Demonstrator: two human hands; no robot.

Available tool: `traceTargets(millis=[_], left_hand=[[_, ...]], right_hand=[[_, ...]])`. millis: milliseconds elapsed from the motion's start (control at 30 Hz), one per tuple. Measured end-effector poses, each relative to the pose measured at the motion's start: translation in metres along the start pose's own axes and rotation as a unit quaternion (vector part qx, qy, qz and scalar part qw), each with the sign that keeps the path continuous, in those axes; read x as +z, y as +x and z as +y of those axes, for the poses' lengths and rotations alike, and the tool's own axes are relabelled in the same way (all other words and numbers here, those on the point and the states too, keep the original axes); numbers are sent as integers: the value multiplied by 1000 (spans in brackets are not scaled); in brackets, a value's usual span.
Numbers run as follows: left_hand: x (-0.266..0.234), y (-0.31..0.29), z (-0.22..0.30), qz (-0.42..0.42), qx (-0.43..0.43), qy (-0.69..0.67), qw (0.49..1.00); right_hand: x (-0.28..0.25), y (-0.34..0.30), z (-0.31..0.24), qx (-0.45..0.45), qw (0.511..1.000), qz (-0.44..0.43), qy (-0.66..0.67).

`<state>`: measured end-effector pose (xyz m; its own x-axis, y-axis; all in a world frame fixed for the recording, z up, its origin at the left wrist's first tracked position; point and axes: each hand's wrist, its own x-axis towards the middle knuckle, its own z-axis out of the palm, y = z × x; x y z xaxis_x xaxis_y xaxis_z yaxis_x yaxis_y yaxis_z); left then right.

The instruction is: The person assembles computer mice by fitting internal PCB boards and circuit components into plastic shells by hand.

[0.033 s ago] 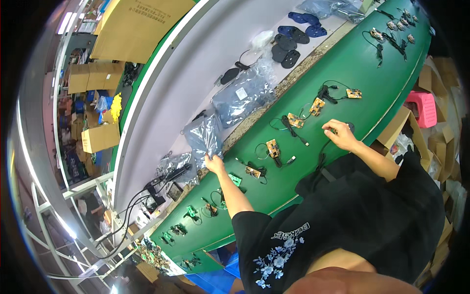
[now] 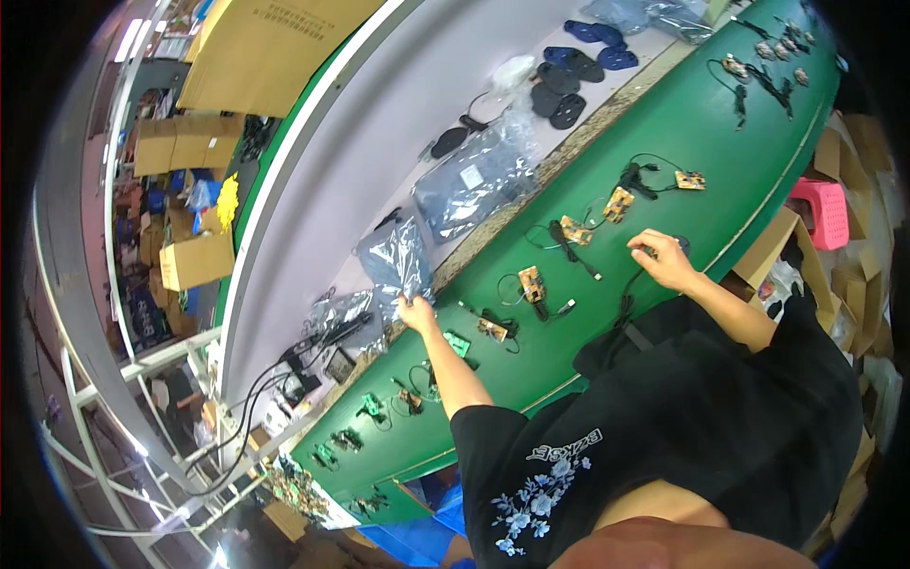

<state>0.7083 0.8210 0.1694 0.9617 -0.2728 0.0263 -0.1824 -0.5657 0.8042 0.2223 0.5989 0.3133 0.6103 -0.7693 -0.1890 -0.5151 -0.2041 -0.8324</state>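
Note:
My left hand (image 2: 417,313) reaches across the green belt (image 2: 720,123) and pinches the lower edge of a grey see-through plastic bag (image 2: 398,258) lying on the pale shelf behind it. My right hand (image 2: 664,259) rests at the belt's near edge. Its fingers are closed on the end of a black cable (image 2: 626,292) with a small dark round part (image 2: 679,244). Between the two hands lie small orange circuit boards with black leads (image 2: 531,284), (image 2: 572,230), (image 2: 618,202).
More bags (image 2: 474,180) and dark oval pads (image 2: 559,90) sit on the pale shelf (image 2: 379,123). Green boards (image 2: 370,408) lie further left on the belt. Cardboard boxes (image 2: 194,261) stand far left. A pink stool (image 2: 820,209) and carton flaps are at right.

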Motion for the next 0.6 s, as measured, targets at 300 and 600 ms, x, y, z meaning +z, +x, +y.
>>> traceTargets(millis=[300,600], left_hand=[[8,-1,-6,-9,-99,-177,979],[7,9,-21,90,-211,-313,922]], right_hand=[[-2,-7,9,37,999,-2,-2],[52,52,-15,-110,993,-46,11]])
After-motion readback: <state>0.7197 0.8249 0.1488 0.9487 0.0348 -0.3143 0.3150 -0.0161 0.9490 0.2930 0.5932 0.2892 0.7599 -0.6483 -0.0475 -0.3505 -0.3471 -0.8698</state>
